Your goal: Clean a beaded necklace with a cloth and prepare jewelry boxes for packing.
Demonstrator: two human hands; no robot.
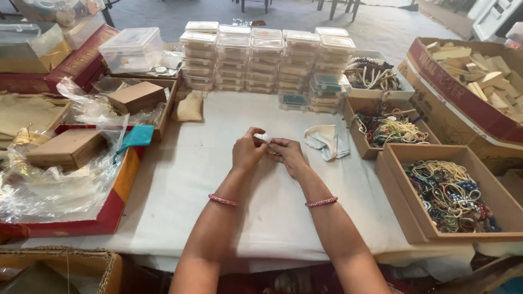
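Observation:
My left hand and my right hand meet over the middle of a white-covered table. Between their fingertips they pinch a small pale thing, too small to tell what it is. Each wrist wears a pink bangle. A crumpled white cloth lies just right of my right hand.
Stacks of clear lidded plastic boxes line the far edge. Cardboard boxes of beaded jewellery stand at the right, with another behind. At the left are a red tray with plastic wrap and brown boxes, and a small pouch.

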